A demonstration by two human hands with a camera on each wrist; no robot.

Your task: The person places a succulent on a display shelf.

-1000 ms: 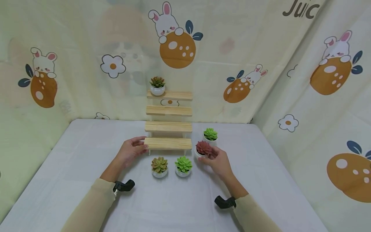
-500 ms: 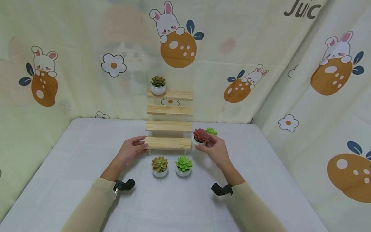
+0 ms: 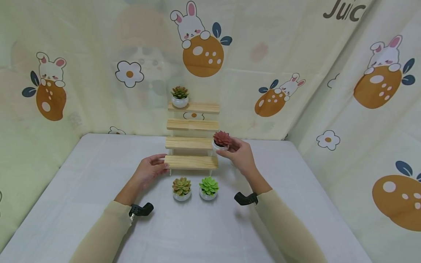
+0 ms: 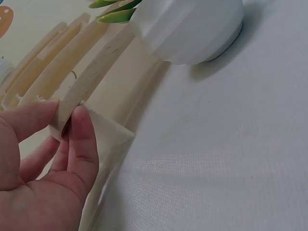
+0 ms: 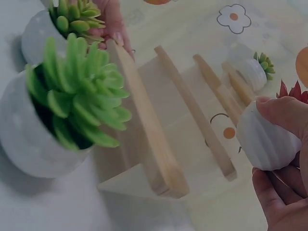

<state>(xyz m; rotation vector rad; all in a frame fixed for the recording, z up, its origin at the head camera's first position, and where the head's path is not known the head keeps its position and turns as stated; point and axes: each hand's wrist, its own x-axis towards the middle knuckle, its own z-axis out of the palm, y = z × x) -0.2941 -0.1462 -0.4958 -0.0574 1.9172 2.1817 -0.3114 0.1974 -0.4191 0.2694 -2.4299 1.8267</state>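
Observation:
A tiered wooden shelf (image 3: 191, 162) with several steps stands at the back of the table. My left hand (image 3: 152, 171) pinches the left end of its lowest board (image 4: 91, 72) between thumb and fingers. My right hand (image 3: 241, 153) holds a red succulent (image 3: 222, 138) by its white ribbed pot (image 5: 267, 137), raised at the right end of the second board from the bottom. A dark green succulent (image 3: 180, 95) sits on the left of the top board. In front of the shelf stand a brownish-green succulent (image 3: 181, 187) and a bright green succulent (image 3: 208, 186), both in white pots.
A white cloth covers the table (image 3: 197, 230). Behind and beside it hang cream curtains (image 3: 243, 84) printed with rabbits and fruit. Black cameras (image 3: 141, 209) are strapped to both wrists.
My right hand has lifted the red succulent from beside the shelf, up and to the left toward the second board. The bright green one behind it is now hidden. My left hand stays put.

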